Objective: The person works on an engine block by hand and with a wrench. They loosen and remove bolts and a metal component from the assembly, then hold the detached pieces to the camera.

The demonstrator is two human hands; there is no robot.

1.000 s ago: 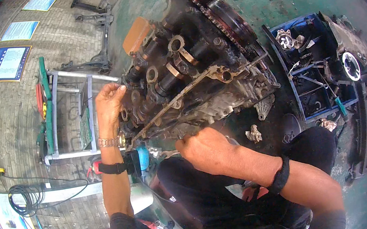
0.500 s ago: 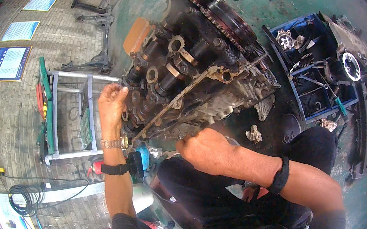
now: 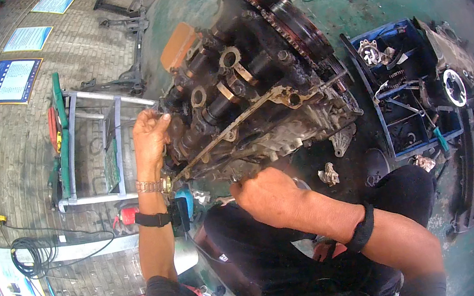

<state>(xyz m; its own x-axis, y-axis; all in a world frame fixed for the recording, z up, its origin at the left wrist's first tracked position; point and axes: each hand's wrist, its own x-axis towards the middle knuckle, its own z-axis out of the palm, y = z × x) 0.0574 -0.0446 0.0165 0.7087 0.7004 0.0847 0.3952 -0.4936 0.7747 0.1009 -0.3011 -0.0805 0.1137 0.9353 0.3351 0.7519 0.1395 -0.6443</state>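
A dark, oily engine block [image 3: 271, 133] stands tilted in front of me. Journals and copper-coloured bearing shells [image 3: 225, 91] show along its open side, and a large toothed wheel [image 3: 299, 31] sits at its far right end. At the block's left end is my left hand [image 3: 150, 133], its fingers curled and the thumb pressed in; whatever it pinches is too small to name. My right hand [image 3: 265, 196] is closed in a fist against the block's near lower side. Its fingertips are mostly hidden, so what it grips does not show.
On the right, a blue divided crate [image 3: 393, 149] holds metal parts and a green-handled screwdriver [image 3: 440, 139]. Crumpled paper [image 3: 328, 175] lies near my knee. A metal frame cart [image 3: 100, 199] stands left; a coiled black cable [image 3: 33, 258] lies on the floor.
My left hand has shifted slightly to the right along the block's end. My right hand stays closed at the near side, turned a little, with its fingertips less visible.
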